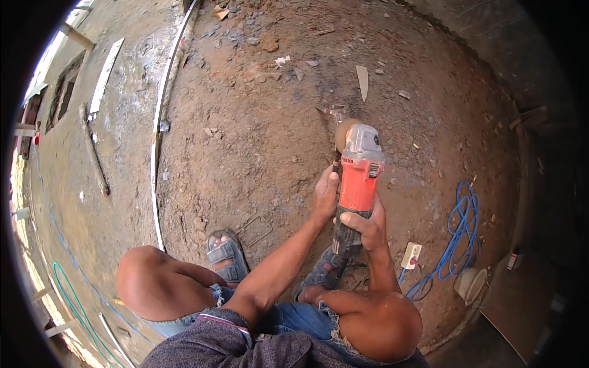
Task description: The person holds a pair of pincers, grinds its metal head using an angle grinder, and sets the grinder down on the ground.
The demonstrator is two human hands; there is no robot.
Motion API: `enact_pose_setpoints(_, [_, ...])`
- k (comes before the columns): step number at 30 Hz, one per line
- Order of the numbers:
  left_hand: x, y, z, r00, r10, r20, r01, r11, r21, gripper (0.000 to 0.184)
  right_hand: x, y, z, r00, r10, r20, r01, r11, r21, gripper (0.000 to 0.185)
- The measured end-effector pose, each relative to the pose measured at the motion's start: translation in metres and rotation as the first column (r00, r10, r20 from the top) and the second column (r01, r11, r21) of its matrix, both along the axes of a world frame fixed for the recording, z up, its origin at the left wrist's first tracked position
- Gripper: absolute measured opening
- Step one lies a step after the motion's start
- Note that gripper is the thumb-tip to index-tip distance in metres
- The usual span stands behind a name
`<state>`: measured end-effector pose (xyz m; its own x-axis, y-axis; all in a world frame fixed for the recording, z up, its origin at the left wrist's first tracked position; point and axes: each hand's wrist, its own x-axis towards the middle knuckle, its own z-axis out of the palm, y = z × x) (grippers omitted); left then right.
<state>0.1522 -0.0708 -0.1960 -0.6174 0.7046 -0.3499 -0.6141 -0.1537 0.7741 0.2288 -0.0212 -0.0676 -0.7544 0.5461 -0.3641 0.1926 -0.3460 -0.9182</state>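
1. Bare, gritty ground (264,141) spreads beneath everything, serving as the work floor; stone chips lie scattered across it.
2. Along the left runs a long pale strip (161,110), well apart from the hands, perhaps marking an edge.
3. Bent knees (386,325) are spread wide, which probably steadies the crouch and leaves space for the arms.
4. Loose coils of blue cable (463,227) lie to the right, likely giving slack away from the disc.
5. Near the middle, the red angle grinder (358,190) points away from the body, presumably keeping its working end clear of the legs.
6. The right hand (370,228) wraps its dark body, thumb across the top, apparently bearing the weight.
7. Just beside it, the left hand (326,193) is closed narrowly on a slim dark piece (335,167); whether this belongs to the tool, I cannot tell.
8. A white socket block (411,255) sits on the ground within reach.
9. At the far end, the round disc (345,136) stands edge-on near that slim piece.
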Motion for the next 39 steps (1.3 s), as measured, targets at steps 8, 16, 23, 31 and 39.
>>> enact_pose_setpoints(8, [0.000,-0.003,0.001,0.996,0.019,-0.083,-0.023,0.998,-0.055,0.058,0.003,0.000,-0.002,0.998,-0.041,0.039,0.042,0.999,-0.025,0.072])
enact_pose_setpoints(16, [0.006,0.005,-0.015,0.981,0.109,-0.163,-0.114,0.993,-0.019,0.065,0.000,-0.002,-0.003,0.999,-0.023,0.041,0.022,1.000,0.010,0.071])
enact_pose_setpoints(23, [0.004,0.009,-0.013,0.985,0.108,-0.134,-0.106,0.994,0.019,0.064,0.000,-0.001,0.001,0.999,-0.018,0.035,0.018,1.000,0.000,0.072])
enact_pose_setpoints(31, [0.000,-0.001,-0.002,0.995,0.031,-0.095,-0.036,0.998,-0.051,0.062,-0.001,0.001,-0.001,0.999,-0.032,0.029,0.031,0.999,0.020,0.073])
enact_pose_setpoints(39, [-0.001,-0.003,0.005,0.996,0.007,-0.094,-0.013,0.998,-0.063,0.057,0.000,0.000,-0.003,0.998,-0.041,0.038,0.040,0.999,0.025,0.075])
